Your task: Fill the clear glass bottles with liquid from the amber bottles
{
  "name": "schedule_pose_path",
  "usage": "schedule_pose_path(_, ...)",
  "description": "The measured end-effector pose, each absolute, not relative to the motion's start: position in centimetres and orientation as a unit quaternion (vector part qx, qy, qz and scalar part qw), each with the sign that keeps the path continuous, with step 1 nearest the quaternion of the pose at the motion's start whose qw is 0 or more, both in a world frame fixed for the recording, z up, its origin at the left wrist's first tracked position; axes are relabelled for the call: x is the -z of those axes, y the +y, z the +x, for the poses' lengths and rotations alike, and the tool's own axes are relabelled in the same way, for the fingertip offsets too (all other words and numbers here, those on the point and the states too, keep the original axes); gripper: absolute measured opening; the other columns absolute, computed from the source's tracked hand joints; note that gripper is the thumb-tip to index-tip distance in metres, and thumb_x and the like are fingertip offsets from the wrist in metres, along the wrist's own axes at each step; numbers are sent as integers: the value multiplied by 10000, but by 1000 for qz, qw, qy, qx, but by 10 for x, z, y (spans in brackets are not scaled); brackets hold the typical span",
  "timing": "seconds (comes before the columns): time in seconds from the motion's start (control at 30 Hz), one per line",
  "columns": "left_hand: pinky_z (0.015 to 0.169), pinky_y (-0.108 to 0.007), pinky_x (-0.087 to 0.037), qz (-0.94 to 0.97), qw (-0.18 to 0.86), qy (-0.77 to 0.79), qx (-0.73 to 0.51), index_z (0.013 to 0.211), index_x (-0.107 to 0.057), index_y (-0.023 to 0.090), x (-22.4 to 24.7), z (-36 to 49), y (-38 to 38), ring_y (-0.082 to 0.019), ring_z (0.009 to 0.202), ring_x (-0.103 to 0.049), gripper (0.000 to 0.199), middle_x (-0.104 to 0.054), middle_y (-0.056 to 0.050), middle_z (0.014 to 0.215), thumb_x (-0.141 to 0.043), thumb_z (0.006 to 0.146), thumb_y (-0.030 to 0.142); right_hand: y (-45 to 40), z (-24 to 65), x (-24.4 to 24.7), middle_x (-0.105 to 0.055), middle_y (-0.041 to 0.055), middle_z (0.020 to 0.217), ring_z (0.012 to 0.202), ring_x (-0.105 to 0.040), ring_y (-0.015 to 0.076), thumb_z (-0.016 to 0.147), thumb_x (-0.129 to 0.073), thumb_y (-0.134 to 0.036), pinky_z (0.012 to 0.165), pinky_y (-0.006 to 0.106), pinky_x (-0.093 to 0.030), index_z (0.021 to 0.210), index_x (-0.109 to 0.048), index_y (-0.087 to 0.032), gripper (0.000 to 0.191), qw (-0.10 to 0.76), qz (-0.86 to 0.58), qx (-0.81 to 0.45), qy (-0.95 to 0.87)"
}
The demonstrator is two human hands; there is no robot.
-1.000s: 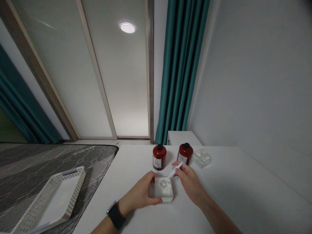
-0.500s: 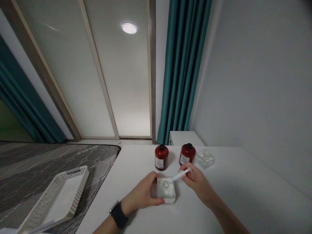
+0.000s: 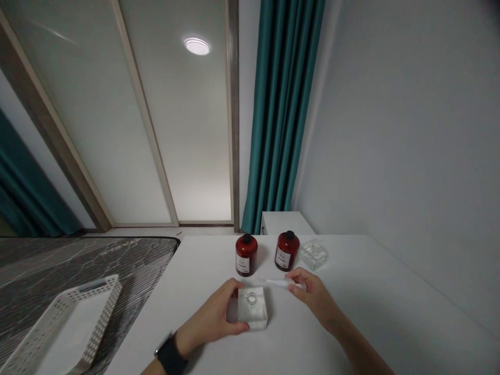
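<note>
My left hand (image 3: 219,316) grips a square clear glass bottle (image 3: 253,312) from its left side, thumb at the near edge and fingers at the far edge. A small round opening shows in the bottle's top. In my right hand (image 3: 312,294) is a slim, whitish syringe (image 3: 278,283), pinched between thumb and fingers. Lying nearly level, its narrow tip points left, just beyond the glass bottle and apart from the opening. Two dark red bottles with black caps and white labels, one on the left (image 3: 246,255) and one on the right (image 3: 287,251), stand behind my hands.
A second clear glass piece (image 3: 313,254) sits beside the right red bottle on the white table (image 3: 312,344). To the left, a white perforated basket (image 3: 105,312) rests on a dark patterned surface (image 3: 133,260). Behind the table are a white cabinet (image 3: 287,221) and a teal curtain (image 3: 279,114).
The syringe tip has come away from the glass bottle's opening, and the syringe has turned from slanted to nearly level. My left hand keeps its grip. The whole view has shifted slightly.
</note>
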State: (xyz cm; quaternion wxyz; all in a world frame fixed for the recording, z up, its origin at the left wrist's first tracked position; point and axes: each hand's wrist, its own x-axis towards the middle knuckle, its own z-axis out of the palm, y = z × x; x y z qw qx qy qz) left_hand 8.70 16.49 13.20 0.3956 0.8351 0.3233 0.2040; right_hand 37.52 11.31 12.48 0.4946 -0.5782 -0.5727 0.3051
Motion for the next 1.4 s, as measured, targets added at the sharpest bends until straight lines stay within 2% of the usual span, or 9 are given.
schedule_pose_path(0.4,897,-368,-474,838,385,334,-193,1143,-494,220,-131,88,165,-256,996,-596,531,-627,-42,1110,-757,685,157,125,390,-85,-608,-13,659,657,-569,214,672,-711,-336,688,354,-450,684,-614,-235,140,472,-671,-135,-555)
schedule_pose_path(0.53,892,-361,-472,839,387,328,-199,1147,-502,219,-132,88,164,-256,996,-597,525,-629,-41,1113,-756,691,161,123,392,-86,-648,30,737,735,-599,257,706,-693,-306,766,424,-467,750,-636,-228,106,458,-668,-112,-575)
schedule_pose_path(0.67,896,-374,-472,836,393,334,-185,1166,-501,221,-134,86,165,-257,997,-592,533,-633,-49,1122,-781,713,228,113,384,-101,-659,98,933,943,-597,306,801,-625,-309,910,496,-453,931,-663,-207,170,464,-654,-84,-592)
schedule_pose_path(0.77,909,-389,-471,834,421,297,-198,1204,-497,214,-136,82,169,-266,1018,-581,555,-632,-66,1138,-774,756,390,101,363,-113,-653,99,1128,1047,-602,277,836,-610,-259,940,442,-490,1196,-619,-229,361,459,-595,-148,-643)
schedule_pose_path(0.9,880,-391,-487,791,430,314,-302,1227,-474,202,-135,80,186,-243,967,-601,376,-617,-69,1044,-456,981,485,92,332,-116,-413,107,1538,1367,-434,312,689,-763,-166,1111,478,-398,1513,-354,-285,928,396,-521,-313,-689)
schedule_pose_path(1.0,907,-418,-486,764,323,411,-378,1237,-457,196,-138,86,206,-261,1034,-599,406,-605,-84,1102,-575,923,424,94,319,-111,-398,128,1553,1379,-435,321,674,-771,-148,1149,515,-341,1574,-223,-278,1062,362,-522,-379,-673)
schedule_pose_path(1.1,944,-460,-498,779,287,411,-376,1342,-424,183,-145,100,228,-293,1152,-575,566,-553,-136,1292,-656,863,377,99,316,-108,-464,136,1507,1381,-444,311,700,-737,-143,1179,520,-289,1562,-260,-241,990,351,-527,-400,-662)
schedule_pose_path(1.23,1113,-541,-385,797,297,370,-374,1407,-417,150,-151,121,249,-361,1305,-501,823,-505,-188,1419,-826,715,326,101,315,-108,-503,135,1468,1344,-484,286,704,-703,-124,1173,468,-315,1470,-406,-197,825,346,-526,-410,-660)
schedule_pose_path(1.4,1047,-443,-483,795,328,343,-377,1322,-501,188,-147,127,253,-286,1153,-647,663,-667,-104,1271,-808,737,246,99,314,-106,-551,120,1394,1268,-535,277,693,-705,-130,1130,443,-371,1417,-435,-199,776,351,-532,-402,-658)
